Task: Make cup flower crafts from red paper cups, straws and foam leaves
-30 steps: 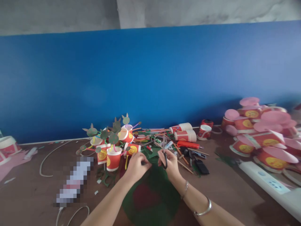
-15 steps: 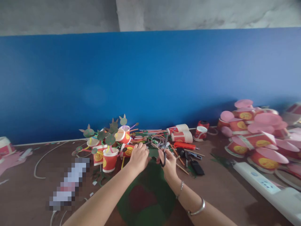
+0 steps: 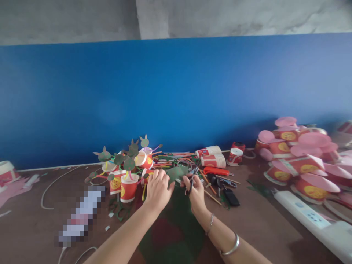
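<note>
My right hand [image 3: 197,193] is closed on a pair of dark-handled scissors [image 3: 190,187], blades pointing up and away from me. Close by on the left, my left hand [image 3: 158,189] grips a piece of green paper [image 3: 177,172] by its left side, fingers bent over it. The paper's right end lies beside the scissors; whether the blades touch it I cannot tell. Below both hands a round dark green shape with a reddish middle [image 3: 166,233] shows on the table, dim and blurred.
Red paper cups with green paper animal heads [image 3: 129,187] stand left of my hands. Behind are stacked cups [image 3: 213,160] and coloured sticks. To the right lie a red-handled tool [image 3: 216,171], keys with a black fob [image 3: 231,197], a power strip [image 3: 302,211] and pink-topped cups [image 3: 313,187].
My left hand has shifted slightly left and down, its fingers more spread over the paper. More of the green paper now shows between my hands, and the scissors have tilted a little rightward.
</note>
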Motion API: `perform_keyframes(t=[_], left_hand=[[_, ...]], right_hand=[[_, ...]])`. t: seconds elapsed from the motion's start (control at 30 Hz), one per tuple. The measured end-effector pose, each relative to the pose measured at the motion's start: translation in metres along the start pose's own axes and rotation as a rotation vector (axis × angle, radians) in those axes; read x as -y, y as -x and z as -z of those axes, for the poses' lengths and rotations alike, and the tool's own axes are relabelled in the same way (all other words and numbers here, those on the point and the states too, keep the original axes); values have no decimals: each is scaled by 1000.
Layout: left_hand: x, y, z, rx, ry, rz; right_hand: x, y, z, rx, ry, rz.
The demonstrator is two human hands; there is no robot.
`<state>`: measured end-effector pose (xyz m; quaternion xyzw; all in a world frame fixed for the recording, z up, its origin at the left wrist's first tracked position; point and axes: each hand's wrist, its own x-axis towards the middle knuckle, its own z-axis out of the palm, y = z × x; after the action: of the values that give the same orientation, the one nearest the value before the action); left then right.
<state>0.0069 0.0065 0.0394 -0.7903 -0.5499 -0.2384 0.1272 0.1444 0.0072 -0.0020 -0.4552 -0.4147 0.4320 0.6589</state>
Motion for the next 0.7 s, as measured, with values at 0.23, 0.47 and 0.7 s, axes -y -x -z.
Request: perform_keyframes(t=[0.23,0.47,0.7], left_hand=[[4,31,-10,-75,404,85],[12,34,-28,-51,1051,521],[23,33,-30,-260,1114,654]], right_hand=[[-2,-1,0,-10,-57,-16],[2,7,-2,98,15,-7],[8,15,-4,423,56,-93]])
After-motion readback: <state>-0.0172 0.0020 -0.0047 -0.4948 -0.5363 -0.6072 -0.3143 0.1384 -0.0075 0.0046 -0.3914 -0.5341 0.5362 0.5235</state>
